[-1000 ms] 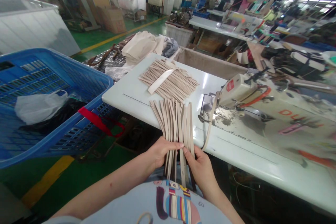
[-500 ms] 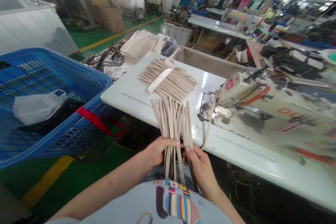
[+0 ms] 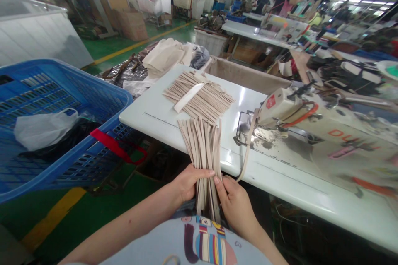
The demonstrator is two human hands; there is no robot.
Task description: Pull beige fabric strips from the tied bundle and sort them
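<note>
A bunch of beige fabric strips (image 3: 202,149) hangs between my hands at the near edge of the white sewing table (image 3: 149,120). My left hand (image 3: 191,180) is closed round the bunch from the left, its thumb lying across the front. From the right, my right hand (image 3: 231,196) grips the same strips, its thumb close to the left thumb. The strips' upper ends fan out over the tabletop; their lower ends hang near my shirt. Just beyond lies a stack of similar strips (image 3: 214,101) with a pale band (image 3: 191,96) across it.
On the right stands a sewing machine (image 3: 298,112), a beige strip (image 3: 249,145) trailing from it over the table edge. A blue basket (image 3: 115,95) with plastic bags is at my left. Behind the table are beige fabric pieces (image 3: 164,56) and a bin (image 3: 245,72).
My right hand has moved left, bringing its separate few strips against the bunch in my left hand. The gap between the two groups has closed.
</note>
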